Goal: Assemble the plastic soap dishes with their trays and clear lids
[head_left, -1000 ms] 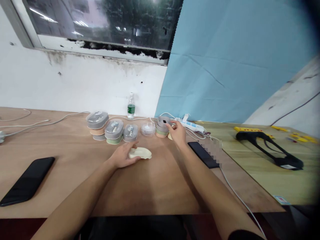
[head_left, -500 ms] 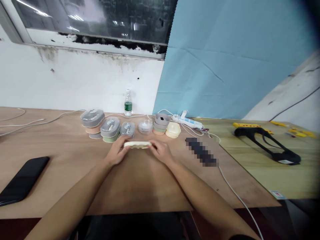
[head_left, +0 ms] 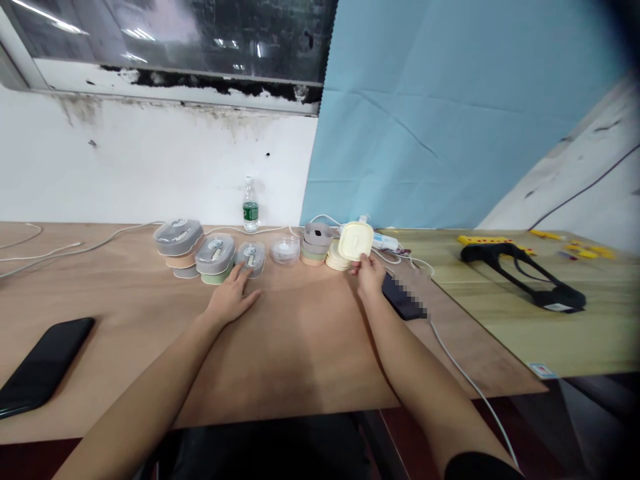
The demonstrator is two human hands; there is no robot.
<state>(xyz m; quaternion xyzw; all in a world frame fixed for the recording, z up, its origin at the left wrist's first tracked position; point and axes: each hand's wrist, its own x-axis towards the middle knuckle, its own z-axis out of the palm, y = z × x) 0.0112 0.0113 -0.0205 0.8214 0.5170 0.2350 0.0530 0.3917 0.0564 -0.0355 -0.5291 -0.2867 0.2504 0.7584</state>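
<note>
My right hand (head_left: 371,275) pinches a cream square lid (head_left: 356,241) by its lower edge, holding it tilted up beside a stack of similar cream lids (head_left: 337,259). My left hand (head_left: 233,297) rests low over the table with its fingers spread and nothing in it. Its fingertips reach the front of a small grey lidded container (head_left: 251,258). To the left stand a green-based container with a grey lid (head_left: 216,255) and a larger grey-lidded stack (head_left: 179,237). Between my hands are a clear round bowl (head_left: 285,251) and stacked grey and green cups (head_left: 317,241).
A water bottle (head_left: 251,207) stands against the wall. A white power strip (head_left: 386,242) and cables lie behind the lids. One black phone (head_left: 45,363) is at left, another dark device (head_left: 400,297) at right. A black frame (head_left: 525,277) lies on the right table.
My right hand has carried the cream lid right to the lid stack and tipped it upright. My left hand has let go of the lid and opened near the small container.
</note>
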